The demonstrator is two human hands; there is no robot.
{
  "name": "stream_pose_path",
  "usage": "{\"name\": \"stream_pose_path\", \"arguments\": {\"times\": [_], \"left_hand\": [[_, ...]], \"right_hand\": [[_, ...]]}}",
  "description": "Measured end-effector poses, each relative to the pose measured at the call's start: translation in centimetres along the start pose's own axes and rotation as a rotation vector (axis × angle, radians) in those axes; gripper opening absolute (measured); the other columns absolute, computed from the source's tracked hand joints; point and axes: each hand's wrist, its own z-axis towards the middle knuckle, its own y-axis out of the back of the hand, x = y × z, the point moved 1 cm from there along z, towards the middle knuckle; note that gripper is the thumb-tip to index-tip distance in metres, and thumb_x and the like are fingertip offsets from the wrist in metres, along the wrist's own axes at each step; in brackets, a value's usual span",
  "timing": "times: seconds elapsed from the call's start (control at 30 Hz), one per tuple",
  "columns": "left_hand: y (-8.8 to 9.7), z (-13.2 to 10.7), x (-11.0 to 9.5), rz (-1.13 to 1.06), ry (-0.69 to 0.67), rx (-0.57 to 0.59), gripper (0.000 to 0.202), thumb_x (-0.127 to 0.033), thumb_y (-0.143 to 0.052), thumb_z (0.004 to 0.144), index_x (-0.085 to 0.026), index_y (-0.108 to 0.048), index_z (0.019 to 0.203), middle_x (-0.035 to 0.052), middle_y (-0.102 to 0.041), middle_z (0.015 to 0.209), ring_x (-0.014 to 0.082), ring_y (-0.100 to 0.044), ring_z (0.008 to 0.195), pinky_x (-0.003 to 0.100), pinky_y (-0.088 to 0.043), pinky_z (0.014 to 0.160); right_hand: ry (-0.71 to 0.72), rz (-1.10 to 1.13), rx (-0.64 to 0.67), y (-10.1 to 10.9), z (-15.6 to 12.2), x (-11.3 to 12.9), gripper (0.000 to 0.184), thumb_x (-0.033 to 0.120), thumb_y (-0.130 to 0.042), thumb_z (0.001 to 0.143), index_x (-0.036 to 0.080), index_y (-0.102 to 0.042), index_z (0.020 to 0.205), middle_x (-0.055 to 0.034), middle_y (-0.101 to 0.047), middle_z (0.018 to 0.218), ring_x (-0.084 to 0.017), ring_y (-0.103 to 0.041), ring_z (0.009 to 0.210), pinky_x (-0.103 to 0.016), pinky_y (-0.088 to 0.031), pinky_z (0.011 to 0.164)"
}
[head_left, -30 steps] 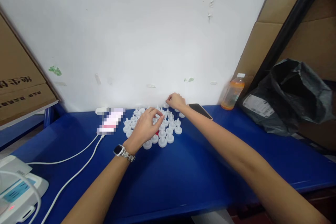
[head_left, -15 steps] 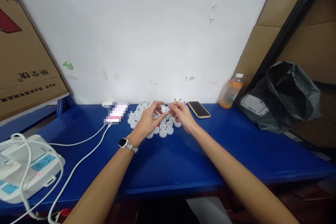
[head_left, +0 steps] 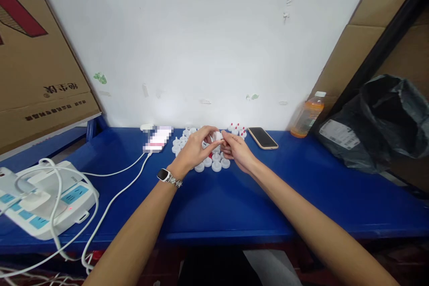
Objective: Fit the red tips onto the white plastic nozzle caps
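Over a pile of white nozzle caps [head_left: 216,166], both of my hands meet at one white bottle cap [head_left: 217,136]. My left hand [head_left: 197,145] is closed, its thumb and fingers curled around the cap's wide round base. From the other side my right hand [head_left: 236,146] pinches at the cap's narrow tip; whether a small piece sits between those fingertips is hidden. A bit of red [head_left: 210,155] shows among the loose caps below. Behind my right hand stand several white caps with red tips [head_left: 235,130].
A phone [head_left: 263,138] lies right of the caps, and a lit phone [head_left: 158,139] on a cable lies left. Farther right are an orange drink bottle [head_left: 307,115] and a black plastic bag [head_left: 362,132]. A power strip [head_left: 63,201] with loose cables occupies the blue table's [head_left: 234,214] left end.
The view has shifted, moving the scene rightward. The held cap has turned on its side between my hands, and my right fingertips have closed on its tip.
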Motion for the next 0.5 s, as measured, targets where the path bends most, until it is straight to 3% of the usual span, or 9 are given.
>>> {"name": "stream_pose_path", "arguments": {"times": [0.17, 0.3, 0.4, 0.5], "left_hand": [[-0.5, 0.5, 0.7, -0.282, 0.257, -0.099, 0.041, -0.058, -0.055, 0.090, -0.017, -0.061, 0.087, 0.0020, -0.063, 0.072, 0.0154, -0.060, 0.069, 0.027, -0.047, 0.066], [0.8, 0.7, 2.5, -0.402, 0.469, -0.222, 0.057, -0.069, -0.046, 0.089, -0.018, -0.054, 0.064, 0.0013, -0.054, 0.057, 0.0126, -0.051, 0.054, 0.028, -0.044, 0.057], [2.2, 0.6, 3.5, -0.415, 0.446, -0.323, 0.052, -0.067, -0.051, 0.088, -0.018, -0.058, 0.072, 0.0017, -0.058, 0.064, 0.0126, -0.055, 0.060, 0.028, -0.048, 0.064], [2.4, 0.3, 3.7, -0.318, 0.404, -0.256, 0.043, -0.061, -0.061, 0.084, -0.018, -0.061, 0.087, 0.0011, -0.063, 0.071, 0.0148, -0.061, 0.070, 0.028, -0.049, 0.067]], "right_hand": [[0.392, -0.460, -0.183, -0.5, 0.3, 0.4, 0.050, 0.064, -0.039, 0.094, 0.022, -0.039, 0.066, 0.0033, -0.036, 0.060, -0.013, -0.035, 0.056, -0.028, -0.029, 0.054], [0.479, -0.671, -0.244, 0.0, 0.3, 0.8, 0.044, 0.052, -0.035, 0.100, 0.022, -0.037, 0.068, 0.0031, -0.038, 0.059, -0.014, -0.039, 0.059, -0.029, -0.030, 0.059], [0.503, -0.843, -0.224, 0.6, 0.5, 0.5, 0.037, 0.044, -0.039, 0.099, 0.022, -0.047, 0.071, -0.0002, -0.051, 0.067, -0.017, -0.048, 0.070, -0.031, -0.035, 0.069], [0.456, -0.978, -0.070, 0.7, 1.0, -0.2, 0.025, 0.041, -0.047, 0.096, 0.023, -0.063, 0.090, -0.0041, -0.064, 0.087, -0.022, -0.054, 0.090, -0.037, -0.037, 0.085]]}}
